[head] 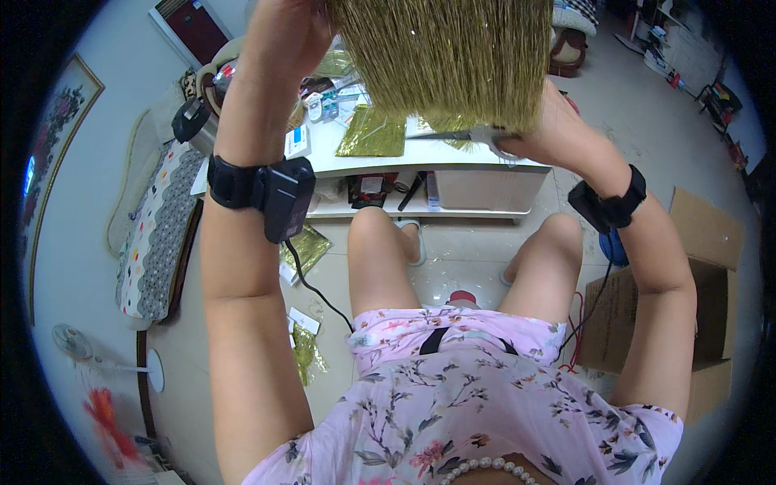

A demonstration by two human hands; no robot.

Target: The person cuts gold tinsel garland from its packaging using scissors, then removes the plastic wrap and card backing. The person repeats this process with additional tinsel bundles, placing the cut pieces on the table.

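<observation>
A wide bundle of thin gold tinsel strands (448,60) hangs at the top of the view, its lower ends loose. My left hand (306,36) is raised at the bundle's upper left, partly cut off by the frame's edge; its fingers are mostly hidden. Behind the strands' lower right corner, my right hand (539,130) holds scissors (485,138), whose dark blades point left below the strand ends. Flat gold tinsel (373,132) lies on the white table (327,159) beneath.
A small box (297,142) and a steel flask (195,124) stand near my left forearm. Packed gold tinsel (306,251) lies on the floor at left. An open cardboard box (612,321) is at my right. The table's lower shelf (339,212) holds several items.
</observation>
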